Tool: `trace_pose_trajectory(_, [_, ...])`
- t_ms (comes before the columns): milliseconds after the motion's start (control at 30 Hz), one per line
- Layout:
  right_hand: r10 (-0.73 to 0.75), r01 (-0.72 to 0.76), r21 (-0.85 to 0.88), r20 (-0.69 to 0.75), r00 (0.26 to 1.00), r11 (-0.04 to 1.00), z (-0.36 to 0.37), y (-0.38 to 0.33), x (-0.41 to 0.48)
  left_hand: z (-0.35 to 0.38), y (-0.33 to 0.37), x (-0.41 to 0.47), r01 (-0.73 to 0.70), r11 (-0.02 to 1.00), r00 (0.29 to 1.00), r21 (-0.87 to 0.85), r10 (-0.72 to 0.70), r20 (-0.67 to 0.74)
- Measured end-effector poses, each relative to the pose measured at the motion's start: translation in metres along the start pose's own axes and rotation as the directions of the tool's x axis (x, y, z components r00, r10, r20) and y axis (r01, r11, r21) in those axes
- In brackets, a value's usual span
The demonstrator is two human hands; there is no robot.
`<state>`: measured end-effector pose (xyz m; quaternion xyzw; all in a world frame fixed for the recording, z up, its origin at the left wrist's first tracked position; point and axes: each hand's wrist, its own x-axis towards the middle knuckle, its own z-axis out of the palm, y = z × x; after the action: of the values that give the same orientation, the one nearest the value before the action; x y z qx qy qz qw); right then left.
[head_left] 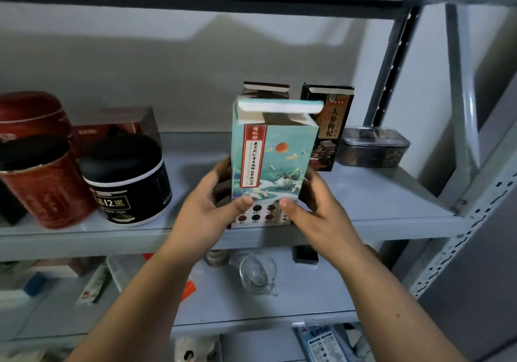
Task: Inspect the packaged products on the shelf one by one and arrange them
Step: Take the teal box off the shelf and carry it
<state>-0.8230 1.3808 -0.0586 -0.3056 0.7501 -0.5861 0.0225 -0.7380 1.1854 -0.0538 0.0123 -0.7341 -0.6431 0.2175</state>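
While left hand (205, 203) and right hand (317, 208) pinch the upright teal box (275, 163) low down, its contents are hidden.

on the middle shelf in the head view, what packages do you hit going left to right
red canister → black jar → teal box, held by the left hand and right hand → black box → clear lidded tub

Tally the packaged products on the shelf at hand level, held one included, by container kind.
Boxes: 4 (teal box, dark box, black box, red box)
Round tubs: 3 (black tub, red tub, rear red tub)
Clear container: 1
Total: 8
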Motion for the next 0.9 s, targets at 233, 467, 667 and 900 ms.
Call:
trace_pose_trajectory(233, [-0.017,0.024,0.188,-0.038,0.999,0.982,-0.021,-0.001,-0.047,0.029,0.018,-0.026,0.061,0.989,0.997,-0.135,-0.054,0.049])
trace_pose_trajectory(467, [0.103,-0.069,0.207,-0.158,0.982,0.976,-0.08,0.014,-0.14,0.099,-0.004,-0.064,0.208,0.967,0.952,-0.146,-0.166,0.258])
trace_pose_trajectory(667, [0.318,-0.235,0.271,-0.322,0.892,0.933,-0.134,0.031,-0.257,0.197,-0.009,-0.125,0.372,0.925,0.847,-0.078,-0.303,0.437])
trace_pose_trajectory(900, [0.468,-0.365,0.293,-0.546,0.695,0.884,-0.181,0.033,-0.419,0.306,0.006,-0.226,0.474,0.876,0.643,0.086,-0.412,0.646])
